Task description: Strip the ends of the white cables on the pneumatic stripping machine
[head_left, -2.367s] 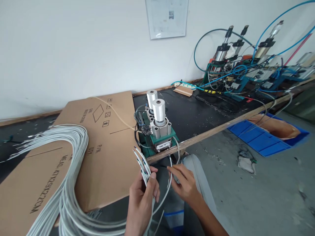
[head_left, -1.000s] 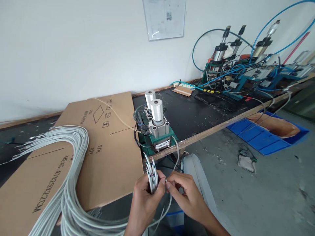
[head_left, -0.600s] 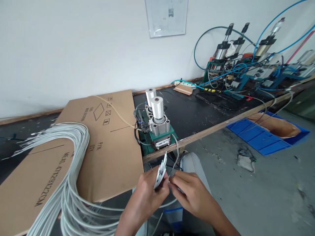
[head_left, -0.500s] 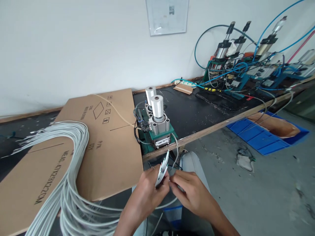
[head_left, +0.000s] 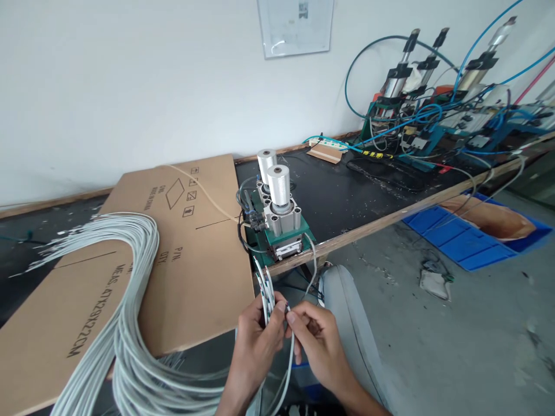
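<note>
My left hand is closed around several white cable ends, which stick up above the fingers and show small dark wire tips. Between the fingertips of my right hand is the end of a single white cable, pinched close to my left thumb. That cable hangs down in a curve below both hands. Just beyond my hands, at the bench edge, stands a small pneumatic fixture with two knurled metal cylinders on a green base. A thick bundle of white cables lies to the left.
A flattened cardboard sheet covers the left of the black bench. More pneumatic machines with blue hoses stand at the back right, near a power strip. A blue bin is on the floor at right.
The cable ends in my left hand have swung from leaning right to nearly upright, slightly left. My right hand has moved a little left, and the pinched single cable now shows.
</note>
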Motion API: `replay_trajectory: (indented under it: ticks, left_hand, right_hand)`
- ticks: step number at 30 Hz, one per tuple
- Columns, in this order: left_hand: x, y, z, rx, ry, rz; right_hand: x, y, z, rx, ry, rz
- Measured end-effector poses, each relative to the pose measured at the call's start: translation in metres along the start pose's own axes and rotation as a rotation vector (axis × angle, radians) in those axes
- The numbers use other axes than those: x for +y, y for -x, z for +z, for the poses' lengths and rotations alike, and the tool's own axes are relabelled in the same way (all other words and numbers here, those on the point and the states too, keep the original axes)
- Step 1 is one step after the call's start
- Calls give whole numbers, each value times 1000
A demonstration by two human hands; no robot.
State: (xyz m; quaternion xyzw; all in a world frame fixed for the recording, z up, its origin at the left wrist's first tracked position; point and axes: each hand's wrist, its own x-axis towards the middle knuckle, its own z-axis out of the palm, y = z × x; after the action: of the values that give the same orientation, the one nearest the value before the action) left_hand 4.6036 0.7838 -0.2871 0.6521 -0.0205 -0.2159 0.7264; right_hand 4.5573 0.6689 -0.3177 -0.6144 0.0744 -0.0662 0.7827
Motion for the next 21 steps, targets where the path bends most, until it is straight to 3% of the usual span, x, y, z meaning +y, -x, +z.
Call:
replay_trajectory:
  ticks: [6,14,21]
  left_hand:
    - [-6,0,2,47,-47,53]
    - [-10,-2,0,-5,-20,42]
    - [-11,0,4,21,43,62]
  right_hand:
    - [1,-1,-1,17,60,-15]
    - [1,-1,-7,-1,134,-10]
    - [8,0,-2,82,176,-90]
